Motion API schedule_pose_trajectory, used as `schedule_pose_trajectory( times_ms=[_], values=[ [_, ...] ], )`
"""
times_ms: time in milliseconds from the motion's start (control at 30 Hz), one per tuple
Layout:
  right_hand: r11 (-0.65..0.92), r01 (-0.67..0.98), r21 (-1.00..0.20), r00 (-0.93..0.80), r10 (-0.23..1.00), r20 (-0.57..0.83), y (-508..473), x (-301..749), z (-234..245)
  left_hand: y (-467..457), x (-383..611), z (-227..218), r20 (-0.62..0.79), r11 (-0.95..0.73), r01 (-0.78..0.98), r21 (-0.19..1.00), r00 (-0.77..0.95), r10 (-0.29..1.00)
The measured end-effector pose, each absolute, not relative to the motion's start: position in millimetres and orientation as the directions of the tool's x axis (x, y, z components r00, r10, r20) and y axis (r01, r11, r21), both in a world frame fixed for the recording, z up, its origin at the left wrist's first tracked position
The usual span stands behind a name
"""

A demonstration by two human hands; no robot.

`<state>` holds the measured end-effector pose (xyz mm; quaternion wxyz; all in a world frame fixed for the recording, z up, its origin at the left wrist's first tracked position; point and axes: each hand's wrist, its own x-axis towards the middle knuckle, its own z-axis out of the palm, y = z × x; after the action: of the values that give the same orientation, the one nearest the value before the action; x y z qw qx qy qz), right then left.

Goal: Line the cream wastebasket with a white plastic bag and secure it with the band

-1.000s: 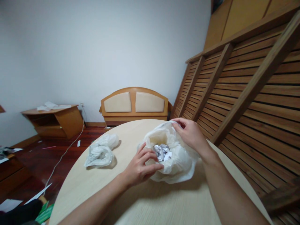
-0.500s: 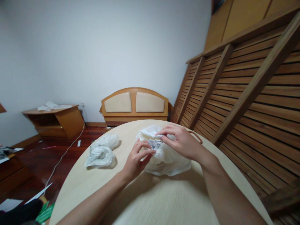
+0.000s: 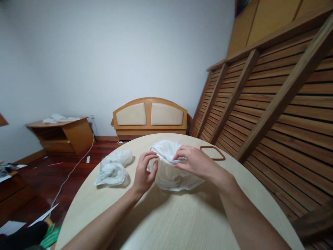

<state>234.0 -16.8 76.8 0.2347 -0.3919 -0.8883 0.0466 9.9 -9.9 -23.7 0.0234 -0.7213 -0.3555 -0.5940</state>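
A white plastic bag [image 3: 179, 180] with something bulky inside sits on the round table [image 3: 192, 218]. My right hand [image 3: 195, 161] pinches the near part of its rim between thumb and fingers. At the left end of the rim is my left hand [image 3: 145, 172], its thumb and fingertips close together on the plastic. The far side of the bag stands up behind the rim. What the bag holds is hidden now.
Two crumpled white plastic bags [image 3: 111, 172] lie at the table's left. A reddish-brown rounded frame [image 3: 220, 159] lies near its far right edge. Wooden slatted panels [image 3: 260, 104] lean along the right. A headboard [image 3: 148, 130] and a low cabinet [image 3: 74, 137] stand beyond.
My left hand has moved left along the rim, and my right hand slightly left and down. The grey printed contents are now covered. The brown frame shows fully.
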Motion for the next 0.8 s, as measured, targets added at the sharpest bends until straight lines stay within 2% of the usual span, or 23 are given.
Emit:
schedule_pose_trajectory(
  times_ms=[100,200,267,433,667,800],
  values=[
    [0.673,0.706,-0.220,-0.573,0.726,0.382,-17.1,232.5,77.4,5.0,-0.4,-29.1,0.784,-0.607,0.554,0.570,-0.147,0.602],
    [0.662,0.731,-0.167,-0.568,0.725,0.390,-14.5,233.4,75.5,19.7,-10.4,-36.6,0.583,-0.434,0.453,0.778,-0.266,0.768],
    [0.650,0.747,-0.139,-0.557,0.726,0.403,-10.8,234.8,73.0,26.6,-15.5,-41.2,0.490,-0.362,0.396,0.844,-0.297,0.819],
    [0.621,0.775,-0.121,-0.525,0.738,0.425,1.3,239.4,65.4,32.9,-19.5,-47.5,0.398,-0.306,0.324,0.895,-0.274,0.875],
    [0.652,0.733,-0.193,-0.520,0.720,0.459,10.3,245.4,58.3,31.4,-14.6,-49.2,0.315,-0.259,0.265,0.929,-0.197,0.929],
    [0.624,0.753,-0.208,-0.486,0.741,0.464,14.6,252.2,57.3,32.4,-18.2,-45.4,0.307,-0.253,0.241,0.937,-0.225,0.925]
  ],
)
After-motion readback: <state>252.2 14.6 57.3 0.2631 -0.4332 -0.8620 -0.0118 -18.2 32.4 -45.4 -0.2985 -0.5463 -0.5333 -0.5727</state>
